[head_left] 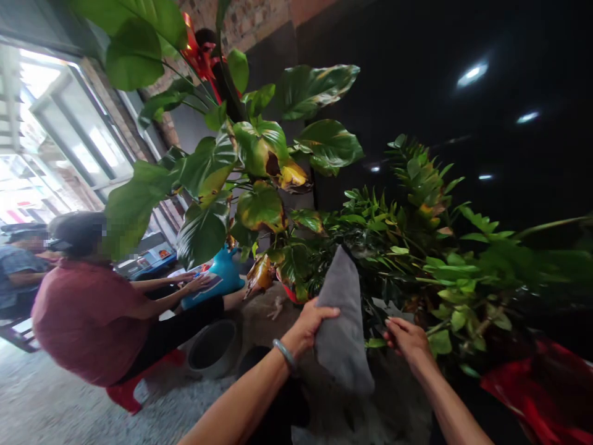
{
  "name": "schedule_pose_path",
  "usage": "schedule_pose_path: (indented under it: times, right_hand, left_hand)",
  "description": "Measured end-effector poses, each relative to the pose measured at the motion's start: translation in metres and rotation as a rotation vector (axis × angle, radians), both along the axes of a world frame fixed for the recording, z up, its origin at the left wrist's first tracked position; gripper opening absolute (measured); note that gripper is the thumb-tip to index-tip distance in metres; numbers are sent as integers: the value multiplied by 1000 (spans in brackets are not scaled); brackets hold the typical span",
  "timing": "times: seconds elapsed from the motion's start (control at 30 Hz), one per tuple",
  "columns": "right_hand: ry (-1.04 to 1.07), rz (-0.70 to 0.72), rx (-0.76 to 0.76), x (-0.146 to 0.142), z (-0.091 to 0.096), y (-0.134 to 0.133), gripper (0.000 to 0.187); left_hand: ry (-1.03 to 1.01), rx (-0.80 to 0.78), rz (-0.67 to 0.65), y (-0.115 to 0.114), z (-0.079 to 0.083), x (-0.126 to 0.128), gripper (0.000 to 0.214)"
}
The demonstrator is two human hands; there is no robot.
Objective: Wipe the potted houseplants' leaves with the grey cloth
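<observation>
My left hand (pixel 309 326) grips a grey cloth (pixel 343 321) by its left edge, holding it up in front of the potted plants; a bracelet sits on that wrist. My right hand (pixel 407 337) is beside the cloth's right edge, fingers pinched together on something dark I cannot make out, near the lower leaves of a bushy green plant (pixel 417 247). A tall plant with big glossy leaves (pixel 259 161), some yellowed and browned, rises just behind the cloth.
A seated person in a red top (pixel 88 309) is at the left, hands on a blue object (pixel 217 278). A grey pot (pixel 215 346) stands on the gravelly floor. Red wrapping (pixel 542 383) lies at the lower right. Windows and a brick wall are behind.
</observation>
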State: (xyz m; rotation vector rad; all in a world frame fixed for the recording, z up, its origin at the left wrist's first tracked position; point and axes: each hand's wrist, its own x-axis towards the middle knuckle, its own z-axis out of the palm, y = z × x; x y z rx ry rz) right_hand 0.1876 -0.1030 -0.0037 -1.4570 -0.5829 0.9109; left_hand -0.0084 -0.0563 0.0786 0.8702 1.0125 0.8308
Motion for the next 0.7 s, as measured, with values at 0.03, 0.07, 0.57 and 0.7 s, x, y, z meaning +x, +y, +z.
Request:
schedule_pose_path:
  times: [0.03, 0.07, 0.57, 0.7]
  right_hand:
    - [18, -1, 1, 1, 0, 0, 20]
    - [41, -3, -1, 2, 0, 0, 20]
    - [58, 40, 39, 3, 7, -4, 25]
    - [66, 35, 45, 1, 11, -9, 23]
  left_hand:
    - [42, -11, -68, -5, -6, 2, 41]
    - [60, -1, -128, -8, -6, 3, 42]
    - [205, 146, -266, 35, 25, 56, 31]
    - [192, 175, -541, 23, 43, 29, 33]
